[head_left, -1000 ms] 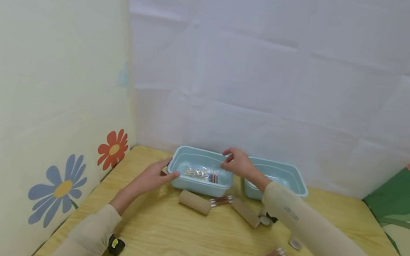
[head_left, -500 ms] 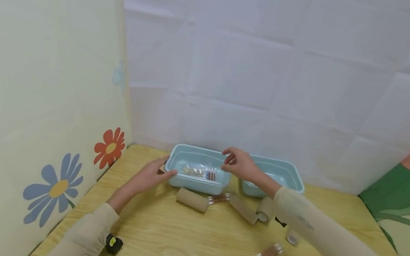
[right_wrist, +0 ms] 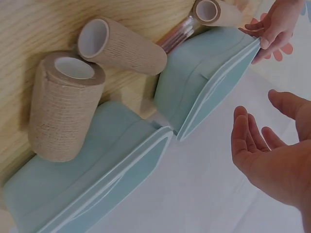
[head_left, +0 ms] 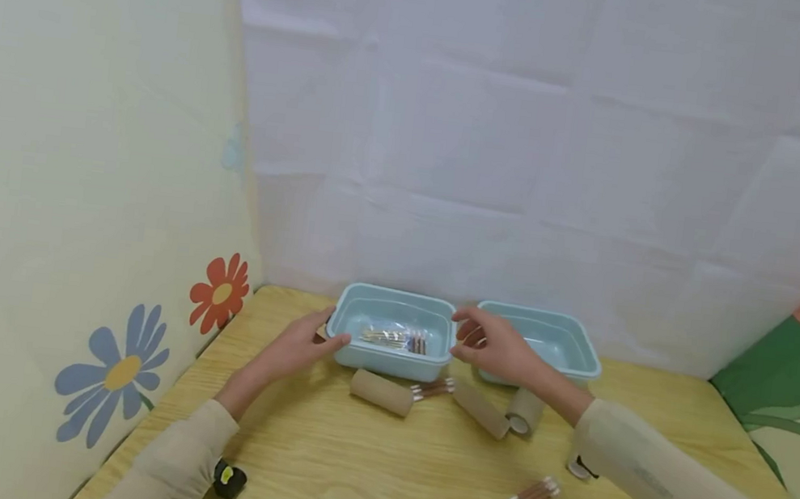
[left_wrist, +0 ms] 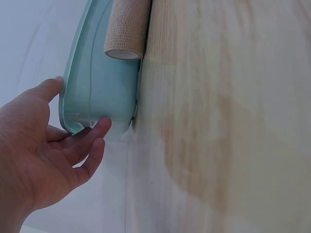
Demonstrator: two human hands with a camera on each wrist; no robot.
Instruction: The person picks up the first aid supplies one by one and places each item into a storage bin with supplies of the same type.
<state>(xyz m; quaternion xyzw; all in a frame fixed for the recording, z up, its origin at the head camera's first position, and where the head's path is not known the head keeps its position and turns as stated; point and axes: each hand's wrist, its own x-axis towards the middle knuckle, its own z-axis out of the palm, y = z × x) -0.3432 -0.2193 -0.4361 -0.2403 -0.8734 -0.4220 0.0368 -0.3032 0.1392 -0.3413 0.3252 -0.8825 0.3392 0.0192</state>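
A light blue plastic tub (head_left: 388, 364) stands near the back wall, with a clear packet of thin sticks (head_left: 383, 337) and a small packet of brown-stick swabs (head_left: 418, 343) inside. My left hand (head_left: 296, 346) holds the tub's left end; in the left wrist view, thumb and fingers lie on either side of its rim. My right hand (head_left: 495, 346) hovers by the gap between this tub and a second blue tub (head_left: 580, 346). Its fingers are loosely bent with nothing between them, and the right wrist view shows them apart from both rims.
In front of the tubs lie tan bandage rolls (head_left: 381, 393), (head_left: 481, 409), (head_left: 525, 411) and a swab packet (head_left: 432, 389). Another swab packet (head_left: 533, 498) is nearer the front. A small white-ended roll (head_left: 578, 467) sits partly behind my right sleeve. A white sheet (head_left: 413, 121) hangs behind.
My right hand has moved right, from above the left tub to beyond its right rim, still holding nothing. The left hand stays on the left tub's end.
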